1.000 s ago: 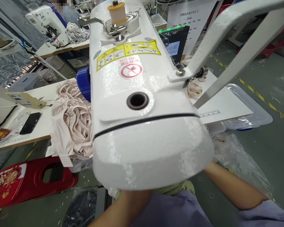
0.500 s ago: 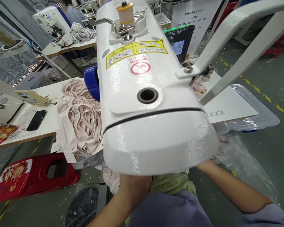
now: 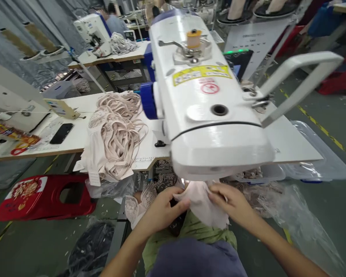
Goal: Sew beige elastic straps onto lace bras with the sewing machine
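A pale pink piece of fabric (image 3: pixel 206 206) hangs between my hands, just below the head of a white sewing machine (image 3: pixel 222 150). My left hand (image 3: pixel 168 206) pinches its left edge between thumb and fingers. On the other side, my right hand (image 3: pixel 229 202) grips the upper right edge. The fabric's top end goes under the machine head, where the needle area is hidden. Left of my left hand lies a beige lace bra (image 3: pixel 140 204), partly behind my forearm.
A heap of beige bras and straps (image 3: pixel 118 142) hangs over the left table edge. A black phone (image 3: pixel 61 133) and red-handled scissors (image 3: pixel 19 150) lie farther left. There is a red stool (image 3: pixel 49 198) below, and clear plastic bins (image 3: pixel 323 169) stand at right.
The view has tilted and shifted, so the machine appears smaller and farther right. Both hands, hidden behind the machine head before, now show with the fabric between them.
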`<state>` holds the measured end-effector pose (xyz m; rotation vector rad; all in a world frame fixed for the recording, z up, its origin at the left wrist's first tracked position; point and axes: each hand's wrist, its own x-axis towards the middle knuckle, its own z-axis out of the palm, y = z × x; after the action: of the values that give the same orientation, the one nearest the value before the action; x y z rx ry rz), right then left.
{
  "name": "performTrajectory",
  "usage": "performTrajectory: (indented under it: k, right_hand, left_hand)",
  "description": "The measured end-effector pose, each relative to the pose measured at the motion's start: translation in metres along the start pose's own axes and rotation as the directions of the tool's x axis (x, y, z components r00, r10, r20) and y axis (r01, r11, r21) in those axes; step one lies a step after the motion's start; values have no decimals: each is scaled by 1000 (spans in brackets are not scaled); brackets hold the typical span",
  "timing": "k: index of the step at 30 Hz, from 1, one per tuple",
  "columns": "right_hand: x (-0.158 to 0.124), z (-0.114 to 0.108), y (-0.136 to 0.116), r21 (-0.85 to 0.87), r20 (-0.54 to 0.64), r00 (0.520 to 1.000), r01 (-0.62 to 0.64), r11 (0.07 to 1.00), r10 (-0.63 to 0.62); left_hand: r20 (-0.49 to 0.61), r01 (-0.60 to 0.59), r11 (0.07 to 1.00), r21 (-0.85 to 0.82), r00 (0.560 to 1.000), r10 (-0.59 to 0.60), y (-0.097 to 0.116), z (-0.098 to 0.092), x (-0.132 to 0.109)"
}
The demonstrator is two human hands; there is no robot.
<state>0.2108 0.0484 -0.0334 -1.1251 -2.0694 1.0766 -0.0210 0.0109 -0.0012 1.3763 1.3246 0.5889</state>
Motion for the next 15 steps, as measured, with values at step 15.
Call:
performTrajectory:
  k: [15]
  right_hand:
    - [16,105,-3,822,160,838,-406,399,522]
  left_hand:
    - [-167,115,984,134,982,-92,-40,-21,-36]
